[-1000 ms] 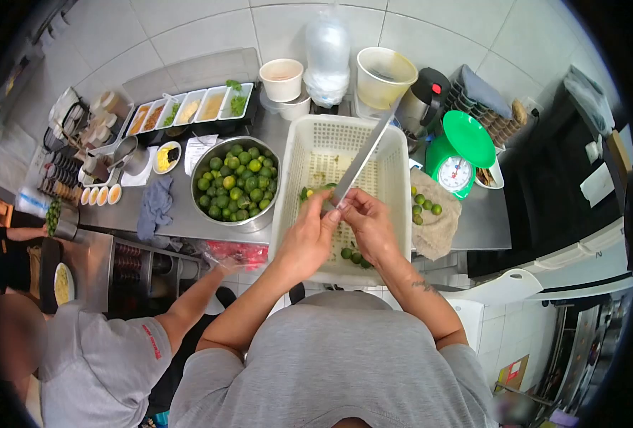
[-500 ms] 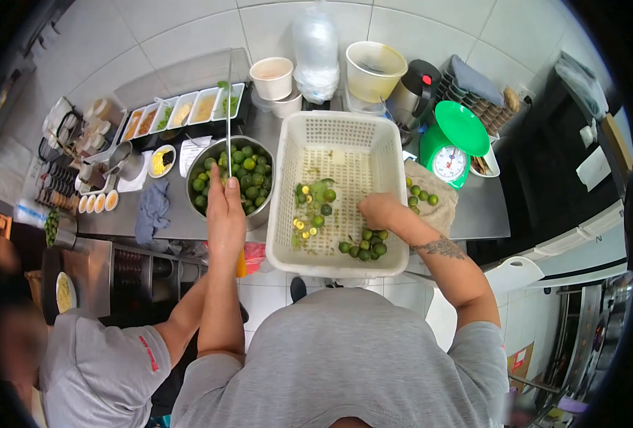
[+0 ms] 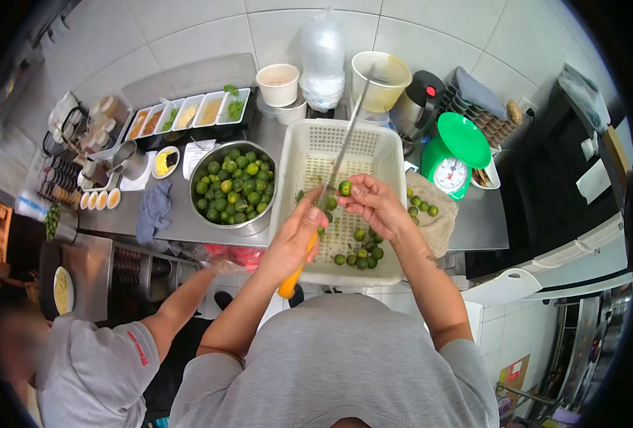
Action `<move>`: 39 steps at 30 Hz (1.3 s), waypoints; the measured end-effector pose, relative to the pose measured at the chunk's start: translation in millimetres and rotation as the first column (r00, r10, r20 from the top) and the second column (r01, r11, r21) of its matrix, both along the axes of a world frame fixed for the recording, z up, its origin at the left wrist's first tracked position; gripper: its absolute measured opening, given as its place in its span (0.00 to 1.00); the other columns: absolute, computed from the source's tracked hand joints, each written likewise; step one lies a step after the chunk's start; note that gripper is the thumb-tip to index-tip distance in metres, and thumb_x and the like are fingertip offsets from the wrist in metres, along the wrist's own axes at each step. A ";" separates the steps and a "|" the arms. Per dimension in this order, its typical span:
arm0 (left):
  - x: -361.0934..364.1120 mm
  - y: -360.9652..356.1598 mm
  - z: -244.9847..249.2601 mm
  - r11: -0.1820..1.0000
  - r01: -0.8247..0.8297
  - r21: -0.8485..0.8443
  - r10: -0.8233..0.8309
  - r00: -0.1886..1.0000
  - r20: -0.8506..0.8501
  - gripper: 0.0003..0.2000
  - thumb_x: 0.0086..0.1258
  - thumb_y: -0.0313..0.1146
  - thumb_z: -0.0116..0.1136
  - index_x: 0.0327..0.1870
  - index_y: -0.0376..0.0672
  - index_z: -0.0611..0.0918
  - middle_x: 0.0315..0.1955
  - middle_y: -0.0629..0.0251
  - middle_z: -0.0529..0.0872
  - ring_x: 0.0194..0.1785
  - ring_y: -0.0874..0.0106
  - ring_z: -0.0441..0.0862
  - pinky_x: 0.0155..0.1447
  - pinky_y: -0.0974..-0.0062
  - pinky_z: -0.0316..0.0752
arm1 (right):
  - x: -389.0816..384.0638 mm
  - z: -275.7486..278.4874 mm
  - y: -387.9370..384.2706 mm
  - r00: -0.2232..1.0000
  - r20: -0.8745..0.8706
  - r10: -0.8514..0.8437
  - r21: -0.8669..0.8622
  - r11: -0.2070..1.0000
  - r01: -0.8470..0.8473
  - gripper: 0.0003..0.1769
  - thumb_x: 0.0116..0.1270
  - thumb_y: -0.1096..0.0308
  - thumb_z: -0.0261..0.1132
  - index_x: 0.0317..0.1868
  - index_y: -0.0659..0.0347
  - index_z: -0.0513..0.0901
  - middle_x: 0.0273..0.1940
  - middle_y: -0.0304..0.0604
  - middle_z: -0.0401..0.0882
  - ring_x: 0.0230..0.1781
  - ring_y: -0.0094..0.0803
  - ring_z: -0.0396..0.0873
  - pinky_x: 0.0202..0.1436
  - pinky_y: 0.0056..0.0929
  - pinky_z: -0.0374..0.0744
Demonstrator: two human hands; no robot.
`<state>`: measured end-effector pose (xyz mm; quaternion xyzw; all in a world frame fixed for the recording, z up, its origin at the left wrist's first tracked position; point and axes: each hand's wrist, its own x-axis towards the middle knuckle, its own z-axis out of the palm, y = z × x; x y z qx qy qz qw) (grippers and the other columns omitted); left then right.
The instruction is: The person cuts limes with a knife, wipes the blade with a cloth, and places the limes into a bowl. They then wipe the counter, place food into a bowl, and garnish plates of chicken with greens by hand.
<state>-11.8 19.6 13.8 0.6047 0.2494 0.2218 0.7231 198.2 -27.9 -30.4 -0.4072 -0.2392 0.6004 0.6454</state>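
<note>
knife (image 3: 345, 139) swung back over basket (image 3: 285, 187) rim, meeting lime (image 3: 345, 188).

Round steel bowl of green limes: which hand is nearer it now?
Left. The left hand, gripping the orange-handled knife, is just right of the steel bowl; the right hand, pinching a green lime, is farther right over the white plastic basket.

Just one camera here, strapped to the person's head and pointing forward and steeply down through a fisheye lens. Their own grey shirt (image 3: 331, 364) fills the bottom edge. The left hand (image 3: 296, 239) and right hand (image 3: 375, 205) sit close, mid-frame, over the white basket (image 3: 391, 153). The steel counter (image 3: 181, 225) and tiled wall (image 3: 209, 36) curve away up top.
</note>
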 end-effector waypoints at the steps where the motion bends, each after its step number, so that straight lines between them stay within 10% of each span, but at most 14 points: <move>1: 4.1 -1.1 -1.2 0.999 0.028 -0.019 -0.028 1.000 0.009 0.31 0.76 0.52 0.39 0.71 0.40 0.56 0.38 0.64 0.72 0.18 0.81 0.65 0.23 0.85 0.63 | -2.4 0.0 -1.6 1.000 -0.019 -0.016 0.009 1.000 0.016 0.16 0.67 0.73 0.62 0.53 0.67 0.76 0.42 0.42 0.80 0.41 0.30 0.81 0.43 0.24 0.79; 12: 20.0 -2.7 -23.6 0.996 0.077 0.034 -0.072 0.988 -0.139 0.27 0.76 0.56 0.35 0.54 0.37 0.71 0.36 0.66 0.73 0.18 0.81 0.67 0.22 0.84 0.62 | -6.2 -9.2 -21.0 0.998 -0.015 -0.054 0.060 0.997 0.055 0.15 0.66 0.73 0.62 0.53 0.67 0.77 0.43 0.41 0.81 0.40 0.26 0.78 0.44 0.22 0.76; 15: 19.3 2.2 -28.7 0.999 0.038 0.023 -0.035 0.991 -0.129 0.26 0.76 0.54 0.36 0.54 0.37 0.71 0.36 0.66 0.73 0.17 0.82 0.64 0.20 0.84 0.60 | -6.4 -2.0 -23.6 0.999 -0.017 -0.051 0.082 0.995 0.053 0.14 0.66 0.74 0.61 0.52 0.66 0.77 0.42 0.42 0.80 0.40 0.26 0.78 0.44 0.22 0.76; 21: 12.2 -12.9 -23.6 0.846 0.072 0.528 0.063 0.970 -0.233 0.22 0.76 0.42 0.42 0.62 0.36 0.67 0.52 0.44 0.74 0.52 0.54 0.77 0.55 0.65 0.71 | -3.7 -8.4 -18.7 0.967 -0.048 -0.249 0.088 0.964 0.253 0.12 0.64 0.77 0.62 0.49 0.65 0.75 0.40 0.41 0.80 0.41 0.26 0.79 0.48 0.25 0.78; 33: 17.0 -16.6 -13.6 0.800 0.112 0.590 0.124 0.930 -0.345 0.26 0.77 0.45 0.36 0.70 0.40 0.56 0.50 0.43 0.72 0.49 0.47 0.76 0.54 0.57 0.71 | -32.6 -16.9 -13.2 0.956 0.109 -0.272 0.143 0.956 0.256 0.11 0.61 0.79 0.64 0.44 0.66 0.76 0.38 0.41 0.80 0.38 0.25 0.79 0.45 0.25 0.79; 39: 22.5 -3.2 -34.9 0.858 -0.030 0.512 0.195 0.943 -0.271 0.20 0.78 0.44 0.37 0.60 0.38 0.67 0.46 0.52 0.78 0.51 0.62 0.78 0.56 0.68 0.70 | -49.2 -17.6 -13.2 0.984 0.100 -0.150 0.093 0.986 0.141 0.13 0.61 0.77 0.65 0.47 0.66 0.77 0.38 0.42 0.79 0.38 0.26 0.78 0.46 0.25 0.79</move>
